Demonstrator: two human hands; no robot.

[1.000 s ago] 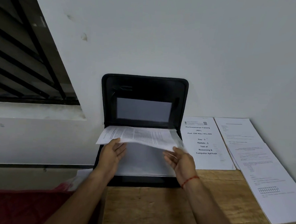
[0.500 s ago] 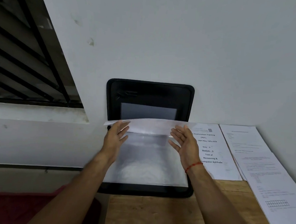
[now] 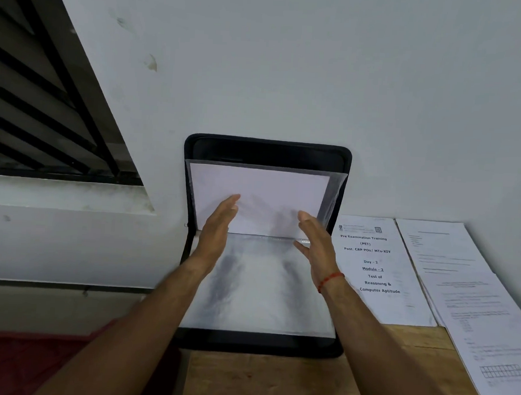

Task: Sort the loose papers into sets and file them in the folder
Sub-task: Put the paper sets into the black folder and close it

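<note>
- While the black folder [image 3: 267, 151] stands open in the middle of the frame, its round-cornered upper half leans on the plain white wall [image 3: 320, 64] and its lower half lies flat on the table [image 3: 274, 379].
- A clear, glossy sleeve [image 3: 333, 195] holding a blank white sheet [image 3: 254, 185] stands against the upper half; more sleeves [image 3: 256, 303] lie flat below it, hazy with reflections.
- The left hand [image 3: 218, 228] is released, its fingers straight and together and its fingertips over the lower left of the upright sleeve.
- The right hand [image 3: 315, 245] is also released, flat and edge-on at the sleeve's lower right; contact cannot be told. A red thread [image 3: 330, 281] circles its wrist.
- Right of the folder, loose papers lie on the grained wooden table: a printed cover page [image 3: 376, 273] just beside the folder, then a fanned, overlapping stack [image 3: 471, 299] toward the right edge.
- Dark slats [image 3: 31, 109] fill the upper left, and red cloth [image 3: 33, 363] the lower left.
</note>
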